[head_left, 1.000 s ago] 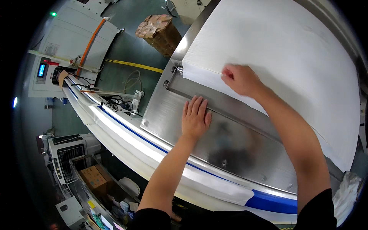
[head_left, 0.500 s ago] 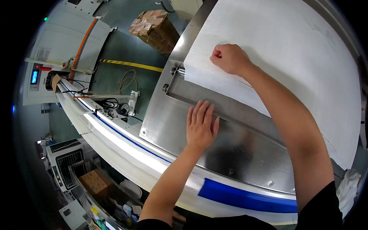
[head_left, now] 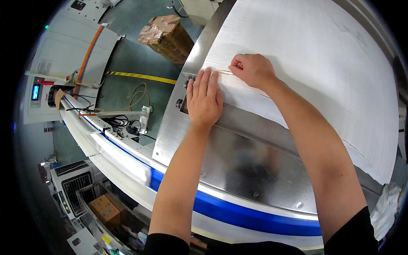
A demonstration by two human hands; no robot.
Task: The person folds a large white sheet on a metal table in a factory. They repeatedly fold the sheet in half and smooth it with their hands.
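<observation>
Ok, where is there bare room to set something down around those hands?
The steel panel is bare apart from screw heads between the left forearm, the right forearm and the blue strip. The white sheet is also bare beyond the right hand. Crowded: the sheet's near left corner, where the left hand sits close to the right hand and dark knobs.

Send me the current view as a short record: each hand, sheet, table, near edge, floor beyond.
Left hand: fingers extended, fingertips at the sheet's left end
Right hand: fingers curled at the sheet; grip unclear
White sheet: spread over much of the table
Metal table: shiny, bare near the person
Near edge: blue strip alongside
Floor beyond: brown box, yellow-black tape
</observation>
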